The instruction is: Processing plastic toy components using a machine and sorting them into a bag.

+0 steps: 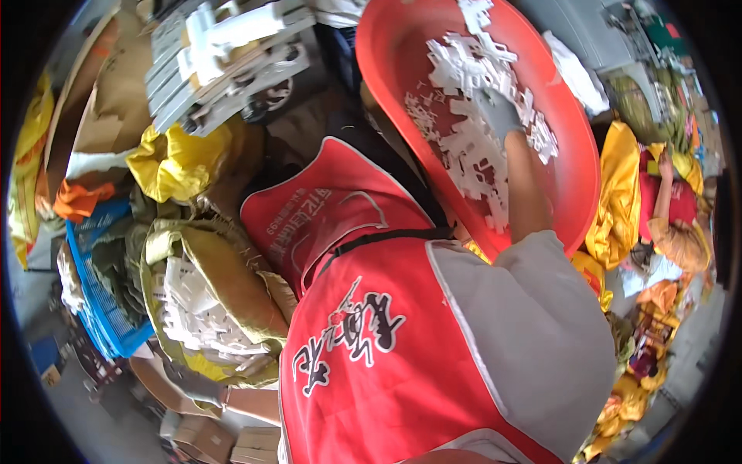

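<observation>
"The right hand [498, 112]?"
"Placed upper right, on white parts [468, 151] in the long tub [581, 185], slanted down rightward."
"The left hand [192, 384]?"
"Set well apart, lower left, by the sack [241, 288]; neither grip can be told."

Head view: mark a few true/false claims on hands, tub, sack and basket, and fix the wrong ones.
1. The right hand is among white parts in the red tub. True.
2. The left hand is in the tub too. False: it is by the edge of the yellow-green sack.
3. The sack holds white pieces. True.
4. The blue basket is right of the tub in the picture. False: it is left of the sack.
</observation>
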`<state>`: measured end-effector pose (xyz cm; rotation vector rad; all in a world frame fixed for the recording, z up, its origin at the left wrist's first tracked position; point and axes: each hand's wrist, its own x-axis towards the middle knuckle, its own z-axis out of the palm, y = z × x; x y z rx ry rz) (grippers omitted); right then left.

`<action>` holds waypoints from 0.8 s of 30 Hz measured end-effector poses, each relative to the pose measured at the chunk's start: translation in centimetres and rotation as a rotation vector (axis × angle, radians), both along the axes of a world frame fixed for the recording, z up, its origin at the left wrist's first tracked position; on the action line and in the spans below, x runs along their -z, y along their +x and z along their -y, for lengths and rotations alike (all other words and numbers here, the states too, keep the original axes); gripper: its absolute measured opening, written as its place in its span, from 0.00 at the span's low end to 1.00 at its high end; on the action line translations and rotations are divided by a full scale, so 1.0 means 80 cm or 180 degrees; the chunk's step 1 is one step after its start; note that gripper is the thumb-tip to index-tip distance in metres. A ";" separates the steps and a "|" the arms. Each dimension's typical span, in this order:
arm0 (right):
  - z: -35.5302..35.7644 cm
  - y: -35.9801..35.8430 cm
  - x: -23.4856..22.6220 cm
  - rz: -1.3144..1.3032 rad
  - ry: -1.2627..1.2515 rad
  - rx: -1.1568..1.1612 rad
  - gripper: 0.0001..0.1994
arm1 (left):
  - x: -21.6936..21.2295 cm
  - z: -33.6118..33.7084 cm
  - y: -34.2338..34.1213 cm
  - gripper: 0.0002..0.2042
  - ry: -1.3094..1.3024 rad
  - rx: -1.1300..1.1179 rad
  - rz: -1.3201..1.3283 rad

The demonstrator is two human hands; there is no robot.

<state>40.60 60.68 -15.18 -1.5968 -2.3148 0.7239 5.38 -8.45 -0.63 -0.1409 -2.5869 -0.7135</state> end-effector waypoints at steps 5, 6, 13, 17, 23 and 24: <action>0.057 0.097 0.138 0.0432 -0.0602 0.0294 0.18 | -0.001 -0.057 -0.043 0.16 -0.0131 0.0877 -0.0004; 0.062 0.109 0.162 0.0665 -0.0628 0.0300 0.19 | -0.010 -0.105 -0.037 0.15 -0.0506 0.0925 0.0014; 0.070 0.094 0.148 0.1334 0.0006 0.0795 0.35 | -0.034 -0.246 -0.034 0.13 -0.0727 0.1690 0.0322; 0.048 0.074 0.141 0.1822 0.0264 0.0499 0.33 | -0.024 -0.265 -0.032 0.13 -0.0455 0.1833 0.0478; 0.027 0.036 0.130 0.1101 0.0702 0.0747 0.26 | -0.018 -0.271 -0.017 0.14 -0.0602 0.1759 0.0606; 0.028 0.031 0.143 0.0090 0.0480 0.0762 0.23 | -0.017 -0.269 -0.018 0.15 -0.0642 0.1735 0.0625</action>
